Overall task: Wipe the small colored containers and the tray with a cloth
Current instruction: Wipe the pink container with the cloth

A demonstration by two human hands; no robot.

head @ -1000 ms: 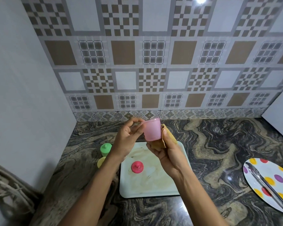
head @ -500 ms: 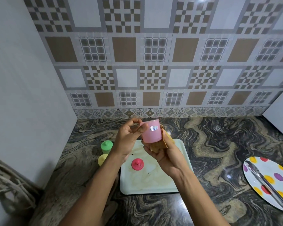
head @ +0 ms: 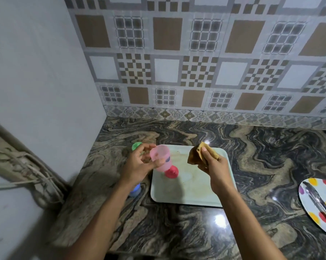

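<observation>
Hands had pulled apart since the earlier frames: the cloth was off the pink container, which had gone left and lower.

Bench [head: 271,162] had open room right of the tray and toward its front edge. The side wall [head: 36,91] hemmed the left and the tiled wall [head: 196,72] the back.

Tray [head: 186,196] lay flat on the bench, stained, judged still unwiped.

Spotted plate [head: 312,196] sat well apart at the right.

Left hand [head: 137,166] had its grip curled round the pink container [head: 160,156], tilted above the tray's left edge. Right hand [head: 215,167] had a pinching grip on the bunched cloth [head: 195,155] above the tray.

Red piece [head: 172,173] stood on the tray, probably next. Green container [head: 136,146] and blue container [head: 135,191] stood on the bench left of the tray, their state unclear.
</observation>
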